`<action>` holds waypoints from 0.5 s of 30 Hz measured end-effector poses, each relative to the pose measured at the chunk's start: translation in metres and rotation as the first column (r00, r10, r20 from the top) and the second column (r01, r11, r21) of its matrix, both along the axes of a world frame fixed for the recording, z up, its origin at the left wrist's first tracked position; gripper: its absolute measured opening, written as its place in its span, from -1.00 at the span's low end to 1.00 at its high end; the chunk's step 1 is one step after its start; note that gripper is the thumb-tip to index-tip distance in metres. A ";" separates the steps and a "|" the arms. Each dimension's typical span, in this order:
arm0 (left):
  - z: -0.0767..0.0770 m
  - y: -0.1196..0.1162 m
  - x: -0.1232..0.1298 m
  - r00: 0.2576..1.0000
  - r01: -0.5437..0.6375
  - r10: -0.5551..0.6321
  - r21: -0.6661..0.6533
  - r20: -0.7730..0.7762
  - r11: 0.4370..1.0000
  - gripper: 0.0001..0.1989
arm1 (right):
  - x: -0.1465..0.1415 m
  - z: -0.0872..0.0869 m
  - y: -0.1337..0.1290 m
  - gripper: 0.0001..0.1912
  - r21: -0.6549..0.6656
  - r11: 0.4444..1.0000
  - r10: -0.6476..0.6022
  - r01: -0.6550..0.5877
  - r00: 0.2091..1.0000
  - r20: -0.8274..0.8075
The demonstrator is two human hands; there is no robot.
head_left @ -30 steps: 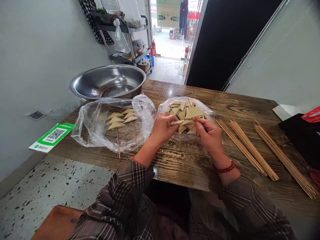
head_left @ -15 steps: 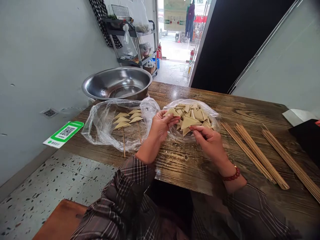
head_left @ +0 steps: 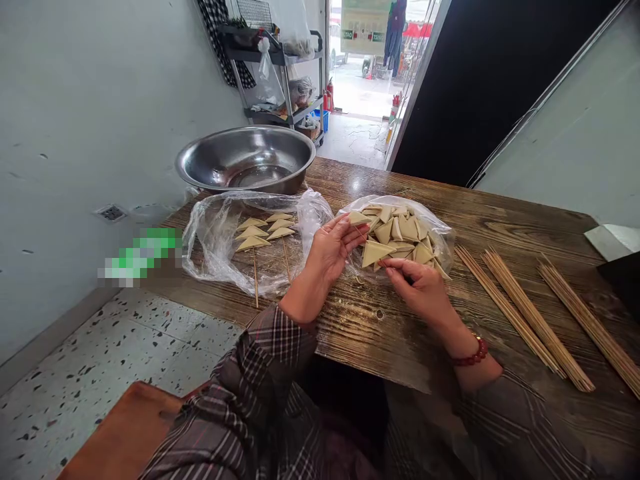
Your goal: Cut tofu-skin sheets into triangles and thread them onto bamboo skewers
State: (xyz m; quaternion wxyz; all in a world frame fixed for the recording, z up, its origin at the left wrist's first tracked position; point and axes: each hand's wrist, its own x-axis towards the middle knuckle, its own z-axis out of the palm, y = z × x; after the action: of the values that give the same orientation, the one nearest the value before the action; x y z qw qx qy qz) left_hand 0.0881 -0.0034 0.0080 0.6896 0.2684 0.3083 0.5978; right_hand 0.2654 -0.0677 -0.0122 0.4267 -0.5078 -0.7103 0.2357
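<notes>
Right hand (head_left: 420, 287) pinched nearly shut on stick (head_left: 381, 263). Left hand (head_left: 330, 247) half curled, fingers on triangle (head_left: 359, 219). Second triangle (head_left: 376, 253) between hands, by stick. Pile (head_left: 409, 230) just beyond, in right bag (head_left: 443, 230) on desk (head_left: 500, 220). Triangles look light, soft, likely tear-prone: hold flat faces, pinch stick's bare end.

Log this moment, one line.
left hand: holds tan triangular sheet | right hand: holds thin wooden skewer | nearby: clear plastic bag of tan triangles, silver metal basin
</notes>
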 end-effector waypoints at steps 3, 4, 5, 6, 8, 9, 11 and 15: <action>0.001 -0.001 0.000 1.000 0.007 -0.007 0.005 0.003 1.000 -0.92 | 0.000 -0.001 0.000 -0.75 0.000 1.000 -0.002 0.002 1.000 -0.008; 0.001 -0.001 0.001 1.000 0.006 -0.006 0.003 0.006 1.000 -0.92 | 0.000 -0.001 0.000 -0.74 -0.003 1.000 -0.004 0.004 1.000 -0.011; 0.002 -0.001 0.001 1.000 0.003 -0.003 0.002 0.011 1.000 -0.92 | 0.000 -0.002 0.000 -0.74 -0.007 1.000 -0.006 0.006 1.000 -0.014; 0.002 -0.001 0.001 1.000 0.001 -0.001 0.000 0.015 1.000 -0.92 | -0.001 -0.001 0.000 -0.73 -0.012 1.000 -0.007 0.007 1.000 -0.015; 0.003 -0.002 0.001 1.000 -0.001 0.001 -0.002 0.022 1.000 -0.92 | -0.001 -0.001 0.000 -0.73 -0.020 1.000 -0.008 0.008 1.000 -0.015; 0.003 -0.002 0.001 1.000 0.001 -0.001 -0.002 0.023 1.000 -0.92 | -0.001 -0.001 0.000 -0.73 -0.021 1.000 -0.010 0.010 1.000 -0.013; 0.004 -0.002 0.001 1.000 0.005 -0.005 -0.002 0.023 1.000 -0.93 | -0.001 0.000 -0.001 -0.72 -0.022 1.000 -0.010 0.010 1.000 -0.009; 0.005 -0.002 0.001 1.000 -0.002 0.003 -0.011 0.012 1.000 -0.92 | -0.001 0.001 -0.001 -0.72 -0.011 1.000 -0.015 0.015 1.000 0.002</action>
State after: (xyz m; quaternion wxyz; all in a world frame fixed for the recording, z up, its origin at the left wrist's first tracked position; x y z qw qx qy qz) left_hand 0.0893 -0.0057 0.0127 0.6921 0.2607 0.3080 0.5984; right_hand 0.2642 -0.0684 -0.0115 0.4250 -0.5155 -0.7055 0.2362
